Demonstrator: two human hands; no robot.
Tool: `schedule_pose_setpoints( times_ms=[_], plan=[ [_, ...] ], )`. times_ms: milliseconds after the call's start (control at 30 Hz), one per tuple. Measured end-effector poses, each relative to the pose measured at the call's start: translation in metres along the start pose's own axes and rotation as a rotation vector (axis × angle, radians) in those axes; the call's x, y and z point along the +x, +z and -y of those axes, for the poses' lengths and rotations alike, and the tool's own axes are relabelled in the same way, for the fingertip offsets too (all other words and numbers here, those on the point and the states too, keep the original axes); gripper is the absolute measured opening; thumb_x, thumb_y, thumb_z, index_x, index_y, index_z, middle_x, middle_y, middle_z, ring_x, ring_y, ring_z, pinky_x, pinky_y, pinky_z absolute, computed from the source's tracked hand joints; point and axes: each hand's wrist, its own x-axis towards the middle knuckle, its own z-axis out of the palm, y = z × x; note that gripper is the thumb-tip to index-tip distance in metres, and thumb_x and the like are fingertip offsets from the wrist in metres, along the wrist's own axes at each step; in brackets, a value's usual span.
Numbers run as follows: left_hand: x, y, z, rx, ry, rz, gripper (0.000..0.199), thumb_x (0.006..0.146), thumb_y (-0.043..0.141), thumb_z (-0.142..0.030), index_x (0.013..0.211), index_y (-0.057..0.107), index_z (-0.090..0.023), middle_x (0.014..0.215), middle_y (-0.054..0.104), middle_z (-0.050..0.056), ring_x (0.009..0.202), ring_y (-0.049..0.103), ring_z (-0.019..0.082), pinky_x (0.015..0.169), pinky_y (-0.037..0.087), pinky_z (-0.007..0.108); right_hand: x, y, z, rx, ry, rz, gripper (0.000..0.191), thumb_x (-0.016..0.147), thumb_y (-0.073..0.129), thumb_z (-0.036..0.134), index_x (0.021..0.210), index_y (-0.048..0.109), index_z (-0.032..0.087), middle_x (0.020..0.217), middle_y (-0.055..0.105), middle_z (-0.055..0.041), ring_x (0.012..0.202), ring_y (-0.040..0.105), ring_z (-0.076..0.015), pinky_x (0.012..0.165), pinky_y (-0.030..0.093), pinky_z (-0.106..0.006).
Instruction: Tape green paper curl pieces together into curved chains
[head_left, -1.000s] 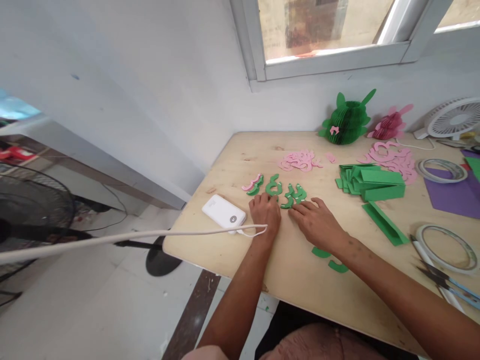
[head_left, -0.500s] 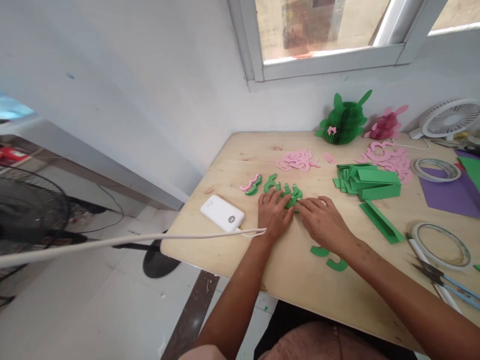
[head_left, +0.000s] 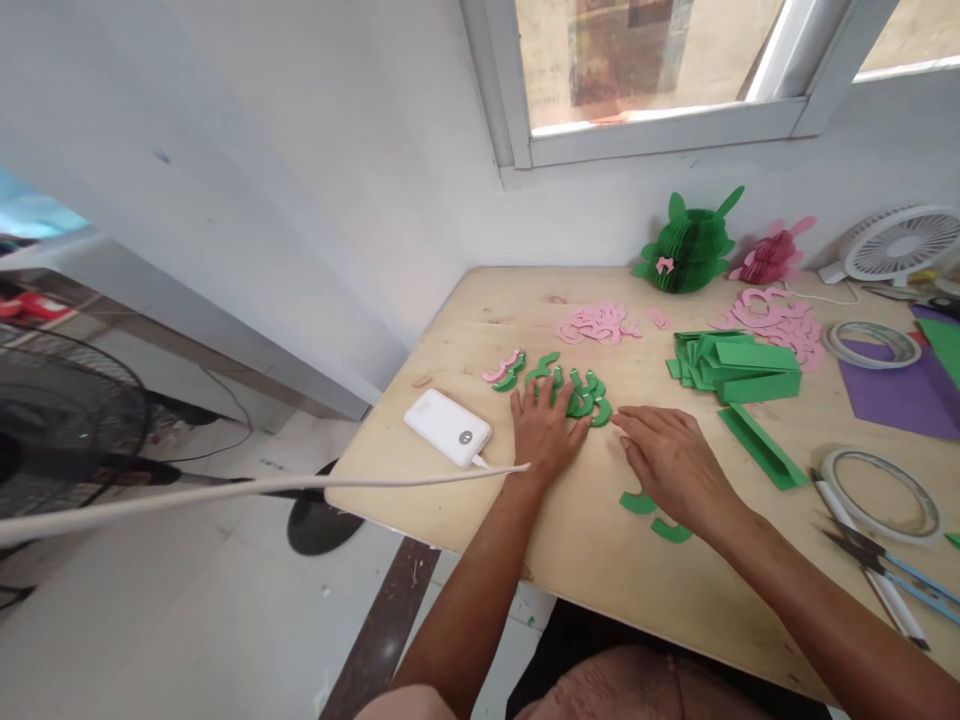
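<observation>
We found curved green paper cutouts [head_left: 601, 413] clustered on the grained wooden table [head_left: 457, 345]; the left hand [head_left: 545, 432] lay spread over their seven-o'clock edge, the right hand [head_left: 675, 464], thumb parted, at four o'clock.

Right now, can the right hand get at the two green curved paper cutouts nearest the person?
Likely yes. The two green curved paper cutouts lie on the tabletop, just nearer the person than the right hand; nothing visible rests on them. It should only need to draw back.
</observation>
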Motion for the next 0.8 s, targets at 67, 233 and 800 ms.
schedule_pose_setpoints(
  times_ms=[67,233,800],
  plan=[
    [-0.001,0.0,0.0,0.0,-0.009,0.003,0.054,0.084,0.049,-0.052,0.131,0.051,-0.027,0.138,0.051,0.008,0.128,0.039,0.033,0.106,0.025,0.055,-0.004,0.0,0.003,0.015,-0.008,0.001,0.031,0.091,0.04,0.017,0.112,0.063,0.018,0.113,0.067,-0.0088,0.103,0.06,-0.023,0.088,0.04,-0.041],
    [0.0,0.0,0.001,-0.034,-0.019,-0.043,0.051,0.084,0.051,-0.05,0.128,0.053,-0.026,0.135,0.054,0.009,0.126,0.042,0.032,0.106,0.024,0.054,-0.015,0.001,0.007,0.052,-0.004,0.001,0.032,0.092,0.039,0.019,0.114,0.062,0.018,0.114,0.067,-0.0092,0.104,0.06,-0.0226,0.089,0.041,-0.042],
    [0.023,-0.016,0.013,-0.035,-0.517,0.006,0.027,0.083,0.054,-0.036,0.103,0.065,-0.021,0.107,0.065,0.01,0.108,0.052,0.03,0.091,0.039,0.042,-0.07,-0.002,0.028,0.126,0.008,-0.05,0.03,0.092,0.042,0.018,0.116,0.059,0.019,0.118,0.065,-0.0085,0.111,0.059,-0.0216,0.095,0.04,-0.043]
  ],
)
